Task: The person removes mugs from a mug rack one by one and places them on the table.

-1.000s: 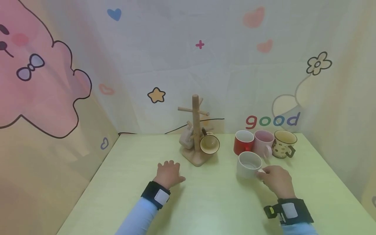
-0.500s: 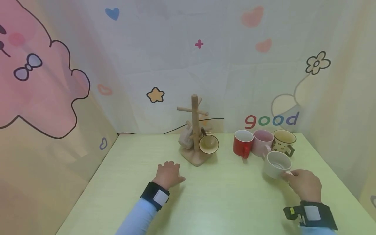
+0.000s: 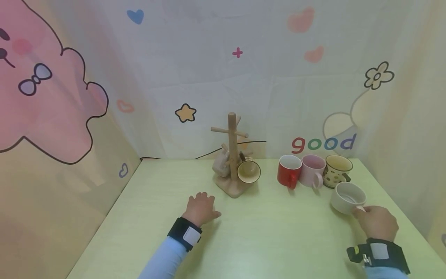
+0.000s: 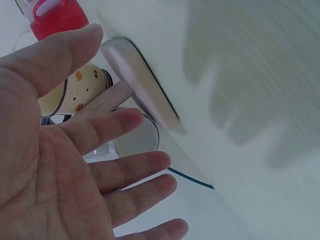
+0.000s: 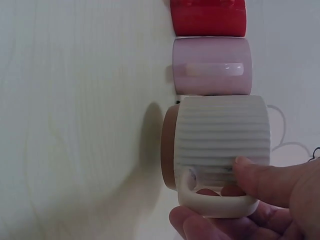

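Observation:
My right hand (image 3: 378, 223) grips the handle of a white mug (image 3: 344, 201) at the right of the table. Seen from the right wrist, the mug (image 5: 225, 132) has a ribbed side and a brown base; the thumb (image 5: 267, 181) presses near its handle, with the other fingers curled beneath. Its shadow falls on the table beside it. My left hand (image 3: 200, 209) lies palm down over the table, left of centre, holding nothing. From the left wrist its fingers (image 4: 135, 165) look spread and relaxed. Nearest to it is a wooden mug tree (image 3: 232, 147).
A greyish mug (image 3: 220, 164) and a cream mug with a dark rim (image 3: 248, 172) hang on the tree's lower pegs. At the back right stand a red mug (image 3: 287, 174), a pink mug (image 3: 311, 174) and a spotted cream mug (image 3: 334, 176). Behind them hangs a printed cloth (image 3: 209, 69).
My right hand has carried the white mug rightward, from in front of the red and pink mugs to in front of the spotted cream one. My left hand has stayed nearly still.

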A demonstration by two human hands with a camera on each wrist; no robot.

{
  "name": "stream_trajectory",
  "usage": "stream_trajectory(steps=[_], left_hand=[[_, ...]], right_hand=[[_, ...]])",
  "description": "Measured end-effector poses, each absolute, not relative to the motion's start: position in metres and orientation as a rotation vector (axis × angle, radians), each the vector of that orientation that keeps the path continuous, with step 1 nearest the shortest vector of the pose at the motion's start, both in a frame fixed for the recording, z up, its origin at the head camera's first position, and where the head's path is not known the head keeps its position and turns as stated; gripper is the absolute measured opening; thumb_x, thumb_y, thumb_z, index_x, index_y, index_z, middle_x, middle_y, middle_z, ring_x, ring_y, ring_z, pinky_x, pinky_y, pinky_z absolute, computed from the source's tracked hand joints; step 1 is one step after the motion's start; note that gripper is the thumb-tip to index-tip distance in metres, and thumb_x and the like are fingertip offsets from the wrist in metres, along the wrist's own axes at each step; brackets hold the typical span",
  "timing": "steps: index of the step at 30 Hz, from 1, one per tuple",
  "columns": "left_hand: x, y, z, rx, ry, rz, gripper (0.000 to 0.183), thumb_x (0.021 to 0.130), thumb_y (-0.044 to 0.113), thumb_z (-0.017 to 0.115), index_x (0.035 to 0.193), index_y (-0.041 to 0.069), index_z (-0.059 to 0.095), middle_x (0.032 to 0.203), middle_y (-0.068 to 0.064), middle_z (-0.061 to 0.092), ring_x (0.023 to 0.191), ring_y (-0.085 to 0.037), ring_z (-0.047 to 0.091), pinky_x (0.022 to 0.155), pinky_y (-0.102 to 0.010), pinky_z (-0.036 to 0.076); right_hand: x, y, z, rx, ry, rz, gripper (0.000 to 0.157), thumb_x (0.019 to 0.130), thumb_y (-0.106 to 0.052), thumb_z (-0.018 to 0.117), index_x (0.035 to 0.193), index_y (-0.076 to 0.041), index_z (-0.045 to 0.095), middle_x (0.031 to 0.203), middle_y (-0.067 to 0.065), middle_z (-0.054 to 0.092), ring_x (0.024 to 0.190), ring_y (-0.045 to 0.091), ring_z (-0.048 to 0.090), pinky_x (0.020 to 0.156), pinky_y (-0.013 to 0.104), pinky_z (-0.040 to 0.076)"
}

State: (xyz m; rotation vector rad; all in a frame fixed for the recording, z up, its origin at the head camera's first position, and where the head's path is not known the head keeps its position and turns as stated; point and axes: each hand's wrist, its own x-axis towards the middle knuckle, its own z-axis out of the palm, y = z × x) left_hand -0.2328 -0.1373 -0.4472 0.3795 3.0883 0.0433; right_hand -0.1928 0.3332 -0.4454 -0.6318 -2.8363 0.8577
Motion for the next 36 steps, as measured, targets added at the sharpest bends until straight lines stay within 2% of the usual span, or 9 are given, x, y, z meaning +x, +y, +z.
stream_trajectory(steps=[10,15,20,27,30,36], left_hand=[[-0.234,-0.137,-0.453,0.387,3.087,0.062,0.054,0.084,0.047,0.075,0.117,0.006,0.066,0.106,-0.015,0.061,0.104,-0.033,0.055,0.091,-0.056,0.044],[-0.234,-0.135,-0.451,0.382,3.077,0.061,0.055,0.085,0.047,0.074,0.119,0.006,0.065,0.107,-0.015,0.060,0.105,-0.033,0.054,0.091,-0.055,0.044],[-0.234,-0.134,-0.451,0.382,3.072,0.054,0.054,0.085,0.047,0.074,0.119,0.006,0.066,0.108,-0.015,0.061,0.107,-0.033,0.055,0.092,-0.056,0.045],[-0.231,-0.133,-0.451,0.397,3.069,0.071,0.053,0.084,0.046,0.075,0.118,0.006,0.066,0.107,-0.015,0.061,0.107,-0.033,0.055,0.092,-0.056,0.045],[-0.231,-0.133,-0.452,0.396,3.074,0.074,0.053,0.084,0.047,0.075,0.117,0.006,0.066,0.107,-0.015,0.061,0.106,-0.033,0.055,0.092,-0.056,0.045],[-0.231,-0.134,-0.452,0.401,3.087,0.072,0.053,0.083,0.047,0.076,0.116,0.006,0.067,0.107,-0.014,0.062,0.105,-0.033,0.056,0.091,-0.055,0.046]], right_hand=[[-0.192,0.337,-0.456,-0.740,-2.797,0.893,0.048,0.095,-0.027,0.056,0.108,0.018,0.060,0.095,0.033,0.066,0.082,0.041,0.055,0.073,0.051,0.037],[-0.193,0.336,-0.459,-0.731,-2.751,0.888,0.045,0.095,-0.027,0.055,0.101,0.016,0.063,0.077,0.026,0.065,0.075,0.035,0.052,0.067,0.045,0.034],[-0.192,0.334,-0.459,-0.748,-2.739,0.907,0.043,0.095,-0.026,0.056,0.100,0.016,0.063,0.069,0.019,0.063,0.072,0.034,0.050,0.065,0.042,0.032],[-0.191,0.333,-0.458,-0.730,-2.751,0.889,0.044,0.095,-0.028,0.053,0.094,0.015,0.065,0.064,0.013,0.059,0.070,0.033,0.050,0.064,0.041,0.033],[-0.191,0.333,-0.458,-0.722,-2.747,0.896,0.044,0.095,-0.028,0.054,0.091,0.014,0.065,0.064,0.014,0.059,0.070,0.033,0.050,0.064,0.042,0.033],[-0.193,0.334,-0.459,-0.730,-2.758,0.880,0.045,0.095,-0.029,0.054,0.095,0.015,0.065,0.069,0.019,0.062,0.071,0.034,0.051,0.064,0.043,0.035]])
